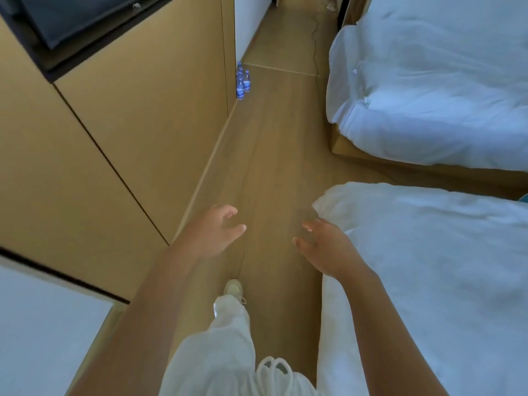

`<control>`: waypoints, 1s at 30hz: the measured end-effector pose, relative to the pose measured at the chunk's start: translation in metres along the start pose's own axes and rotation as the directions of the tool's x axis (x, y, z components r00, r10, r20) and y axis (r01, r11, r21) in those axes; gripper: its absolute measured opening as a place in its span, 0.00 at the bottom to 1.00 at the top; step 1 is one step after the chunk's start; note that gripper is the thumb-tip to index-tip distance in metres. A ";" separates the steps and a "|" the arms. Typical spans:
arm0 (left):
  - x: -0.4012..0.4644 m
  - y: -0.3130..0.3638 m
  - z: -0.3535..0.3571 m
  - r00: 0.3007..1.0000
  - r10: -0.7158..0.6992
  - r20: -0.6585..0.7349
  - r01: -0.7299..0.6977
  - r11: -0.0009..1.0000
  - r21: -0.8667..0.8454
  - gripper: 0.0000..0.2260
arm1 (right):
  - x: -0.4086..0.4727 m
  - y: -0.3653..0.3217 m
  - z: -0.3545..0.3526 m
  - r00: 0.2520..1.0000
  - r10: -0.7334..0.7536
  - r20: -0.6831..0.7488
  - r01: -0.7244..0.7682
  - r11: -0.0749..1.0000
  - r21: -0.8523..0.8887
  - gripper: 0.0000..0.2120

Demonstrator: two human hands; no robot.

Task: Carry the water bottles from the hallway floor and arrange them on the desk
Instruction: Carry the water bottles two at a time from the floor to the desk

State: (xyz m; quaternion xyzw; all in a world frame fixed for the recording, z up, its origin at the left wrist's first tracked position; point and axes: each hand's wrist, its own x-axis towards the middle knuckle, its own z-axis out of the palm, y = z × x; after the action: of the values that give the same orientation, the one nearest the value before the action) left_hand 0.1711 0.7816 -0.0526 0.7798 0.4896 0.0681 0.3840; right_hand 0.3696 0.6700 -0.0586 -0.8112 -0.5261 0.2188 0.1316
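Observation:
A small cluster of clear water bottles (242,81) with blue labels stands upright on the wooden floor far ahead, tight against the corner of the wooden wall panel. My left hand (215,230) hangs in front of me over the floor, fingers loosely spread, holding nothing. My right hand (325,244) is level with it on the right, by the near bed's edge, fingers relaxed and empty too. Both hands are far from the bottles. The desk is not clearly in view.
Two beds with white bedding, one near (428,267) and one far (428,81), line the right side. Wooden wall panels (128,124) with a dark screen (71,18) run along the left. A black cable (314,47) trails across the floor beyond. My white-trousered leg and shoe (234,290) are below.

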 end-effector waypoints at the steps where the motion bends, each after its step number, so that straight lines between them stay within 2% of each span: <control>1: 0.024 0.000 -0.008 1.000 0.005 -0.006 -0.005 1.000 0.007 0.21 | 0.024 -0.003 -0.005 1.000 -0.004 -0.009 0.004 1.000 -0.005 0.22; 8: 0.201 0.028 -0.089 0.997 0.074 -0.035 -0.072 0.996 0.059 0.20 | 0.194 -0.034 -0.055 0.998 0.012 -0.055 -0.013 1.000 -0.018 0.23; 13: 0.296 0.048 -0.111 0.994 0.105 -0.005 -0.105 0.992 0.064 0.20 | 0.283 -0.042 -0.072 0.995 0.018 -0.095 -0.017 1.000 0.008 0.21; 22: 0.481 0.068 -0.116 0.996 0.076 0.053 -0.082 0.988 0.127 0.21 | 0.456 0.000 -0.101 0.995 0.053 -0.083 -0.049 0.998 0.047 0.21; 30: 0.671 0.142 -0.129 0.999 0.047 0.001 -0.047 0.997 0.055 0.21 | 0.647 0.040 -0.190 0.999 -0.002 -0.040 0.003 1.000 0.023 0.21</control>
State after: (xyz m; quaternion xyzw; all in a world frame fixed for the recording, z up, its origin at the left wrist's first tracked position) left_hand 0.5524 1.3658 -0.0492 0.8014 0.4727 0.0640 0.3607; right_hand 0.7221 1.2465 -0.0508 -0.8132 -0.5218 0.2085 0.1516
